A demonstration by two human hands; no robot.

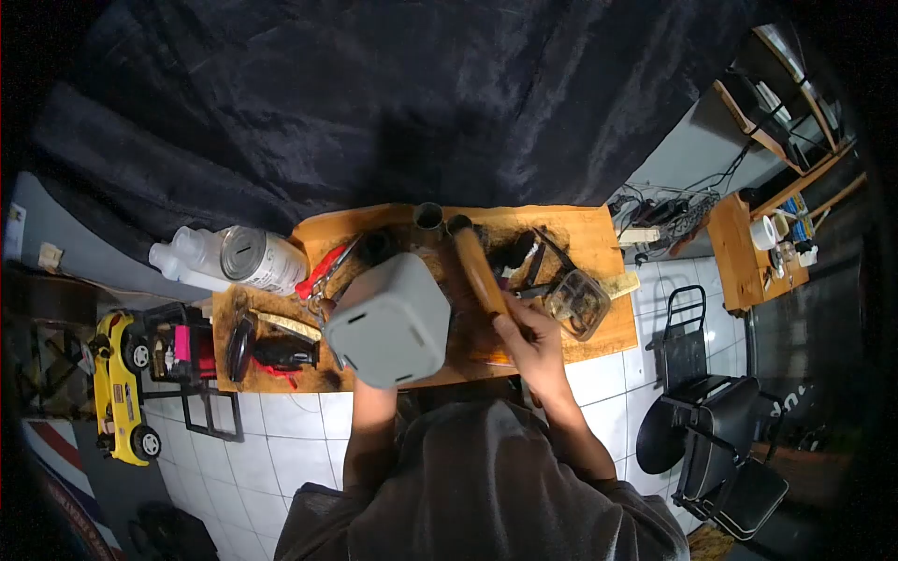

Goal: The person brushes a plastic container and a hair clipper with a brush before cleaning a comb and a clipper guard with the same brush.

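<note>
**Head view.** My right hand (529,338) is closed round the lower end of the wooden rod (477,266), which slants up across the workboard (589,234). My left hand is hidden under the grey box (388,321), raised above the board, so I cannot tell its grip. The rod is best steered clear of the clear tub (577,302) just beside it.

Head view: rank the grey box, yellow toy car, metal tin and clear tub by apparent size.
1. grey box, though it seems raised, nearer the camera
2. yellow toy car
3. metal tin
4. clear tub, close to the tin, so that pair is unsure
</note>
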